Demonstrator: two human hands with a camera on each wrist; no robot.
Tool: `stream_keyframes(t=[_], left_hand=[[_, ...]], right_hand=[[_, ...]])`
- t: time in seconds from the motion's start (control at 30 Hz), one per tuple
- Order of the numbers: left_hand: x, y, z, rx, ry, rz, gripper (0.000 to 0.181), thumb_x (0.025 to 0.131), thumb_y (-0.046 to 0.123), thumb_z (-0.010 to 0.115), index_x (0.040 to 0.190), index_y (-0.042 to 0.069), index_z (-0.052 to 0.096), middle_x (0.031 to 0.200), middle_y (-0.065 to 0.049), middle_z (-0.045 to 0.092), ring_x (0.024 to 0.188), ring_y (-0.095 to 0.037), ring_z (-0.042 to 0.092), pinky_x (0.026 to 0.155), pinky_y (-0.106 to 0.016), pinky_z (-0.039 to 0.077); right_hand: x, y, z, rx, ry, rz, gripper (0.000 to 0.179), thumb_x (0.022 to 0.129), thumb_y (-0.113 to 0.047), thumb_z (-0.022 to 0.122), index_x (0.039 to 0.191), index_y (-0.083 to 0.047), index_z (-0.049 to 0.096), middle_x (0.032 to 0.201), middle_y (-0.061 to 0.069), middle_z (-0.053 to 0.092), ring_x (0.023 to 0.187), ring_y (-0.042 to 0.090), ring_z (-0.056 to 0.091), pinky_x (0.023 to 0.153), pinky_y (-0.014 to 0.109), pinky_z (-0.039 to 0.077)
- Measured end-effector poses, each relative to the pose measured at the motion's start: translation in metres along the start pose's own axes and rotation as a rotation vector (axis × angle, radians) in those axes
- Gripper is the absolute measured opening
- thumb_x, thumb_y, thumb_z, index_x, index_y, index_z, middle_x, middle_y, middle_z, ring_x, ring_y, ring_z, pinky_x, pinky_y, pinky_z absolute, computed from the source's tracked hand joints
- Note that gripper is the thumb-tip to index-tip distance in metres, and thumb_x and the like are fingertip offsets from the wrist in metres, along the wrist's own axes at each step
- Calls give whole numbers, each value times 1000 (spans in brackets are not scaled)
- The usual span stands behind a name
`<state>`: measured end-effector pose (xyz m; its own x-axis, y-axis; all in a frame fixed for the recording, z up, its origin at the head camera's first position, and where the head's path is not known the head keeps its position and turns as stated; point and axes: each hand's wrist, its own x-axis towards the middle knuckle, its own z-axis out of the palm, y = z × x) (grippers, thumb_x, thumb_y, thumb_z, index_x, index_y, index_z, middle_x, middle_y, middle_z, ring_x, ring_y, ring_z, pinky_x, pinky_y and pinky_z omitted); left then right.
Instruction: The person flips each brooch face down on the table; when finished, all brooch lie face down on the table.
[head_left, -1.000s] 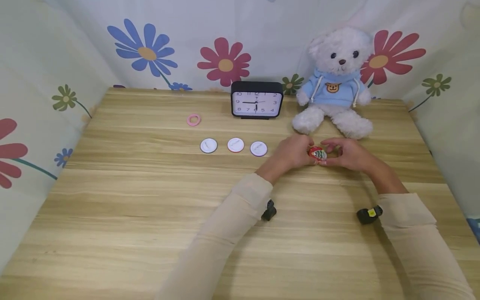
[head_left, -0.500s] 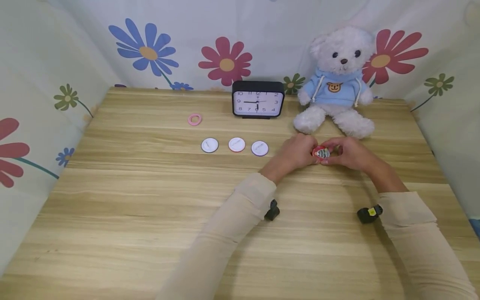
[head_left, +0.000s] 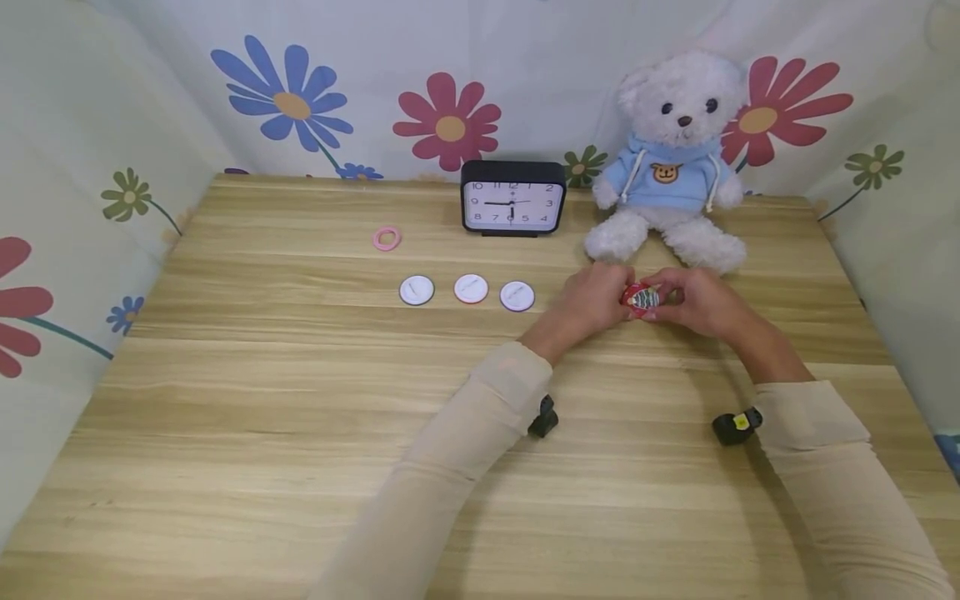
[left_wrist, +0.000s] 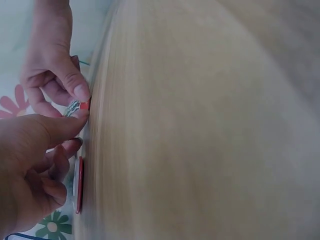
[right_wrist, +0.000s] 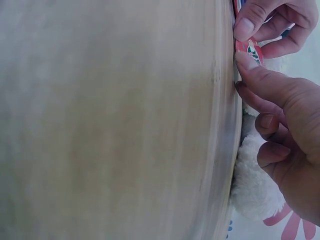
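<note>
A small round red pin badge [head_left: 642,300] with a Christmas tree picture on its face is held between both hands, in front of the teddy bear [head_left: 667,179]. My left hand [head_left: 596,298] pinches its left edge, and the thumb and fingers of my right hand [head_left: 693,302] pinch the right edge. Low over the wooden table, the badge shows partly between the thumbs in both wrist views. Left of the hands, three more pin badges lie in a row with white pin backs up: a left one [head_left: 417,290], a red-rimmed middle one [head_left: 471,288] and a right one [head_left: 517,296].
A black alarm clock [head_left: 513,200] stands at the back of the table [head_left: 300,400], left of the bear. A pink ring [head_left: 387,238] lies beyond the row of badges. Flower-printed cloth [head_left: 360,50] surrounds the table's back and sides.
Both hands have shifted slightly away from the body and to the right with the badge. Its tree picture has turned a little between the fingers. The things on the table have stayed put.
</note>
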<state>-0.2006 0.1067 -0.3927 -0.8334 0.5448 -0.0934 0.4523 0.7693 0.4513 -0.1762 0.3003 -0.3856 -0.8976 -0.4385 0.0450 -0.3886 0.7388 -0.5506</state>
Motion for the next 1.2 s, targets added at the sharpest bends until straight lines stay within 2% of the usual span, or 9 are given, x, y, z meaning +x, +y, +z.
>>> stream_keyframes(t=[0.2, 0.37, 0.5, 0.63, 0.77, 0.83, 1.0, 1.2], left_hand=[[1, 0, -1, -10, 26, -13, 27, 89, 31, 79, 109, 20, 64, 96, 6, 69, 92, -11, 61, 74, -30, 53], [0, 1, -2, 11, 54, -33, 18, 93, 29, 74, 109, 21, 67, 94, 6, 70, 91, -12, 64, 73, -32, 54], [0, 2, -2, 13, 70, -24, 12, 96, 29, 71, 105, 21, 74, 97, 6, 74, 92, -14, 67, 75, -32, 55], [0, -1, -2, -52, 79, 71, 12, 96, 23, 70, 100, 16, 79, 95, 3, 76, 89, -12, 66, 79, -27, 53], [1, -8, 0, -157, 61, 174, 17, 97, 23, 70, 94, 10, 81, 83, 1, 73, 80, -9, 57, 75, -21, 46], [1, -10, 0, -205, 43, 189, 22, 97, 27, 69, 91, 10, 82, 79, 2, 69, 77, -7, 52, 71, -19, 42], [-2, -13, -2, -291, -1, 171, 27, 99, 29, 66, 90, 8, 82, 76, 4, 60, 73, -6, 49, 65, -16, 37], [-3, -11, -3, -324, -20, 154, 29, 99, 30, 66, 89, 8, 81, 72, 6, 56, 67, -4, 45, 61, -15, 34]], right_hand=[[0, -2, -1, -45, 37, -11, 27, 83, 1, 80, 109, 0, 72, 85, 16, 76, 65, -1, 53, 57, 20, 43], [-2, -4, -2, -71, 41, 19, 23, 86, -1, 78, 108, 0, 72, 88, 19, 76, 67, 7, 56, 58, 20, 43], [-3, -2, -2, -116, 75, 21, 16, 87, -1, 76, 102, 1, 76, 87, 19, 77, 61, 6, 51, 53, 21, 40], [-5, 1, -2, -133, 90, -7, 9, 87, 0, 76, 95, 1, 79, 87, 17, 78, 62, 2, 52, 51, 20, 40], [-7, 1, -3, -161, 88, -37, 7, 85, 2, 77, 91, -1, 80, 87, 15, 79, 70, 5, 61, 56, 19, 46], [-7, 1, -3, -172, 75, -41, 8, 86, 2, 76, 91, -1, 80, 87, 14, 79, 69, 6, 61, 57, 20, 46], [-10, 1, -4, -174, 44, -34, 10, 87, 2, 74, 95, 0, 80, 86, 14, 79, 68, 2, 58, 57, 21, 46], [-12, 1, -4, -184, 41, -31, 12, 86, 3, 74, 97, 0, 79, 85, 13, 78, 61, 1, 51, 54, 22, 42]])
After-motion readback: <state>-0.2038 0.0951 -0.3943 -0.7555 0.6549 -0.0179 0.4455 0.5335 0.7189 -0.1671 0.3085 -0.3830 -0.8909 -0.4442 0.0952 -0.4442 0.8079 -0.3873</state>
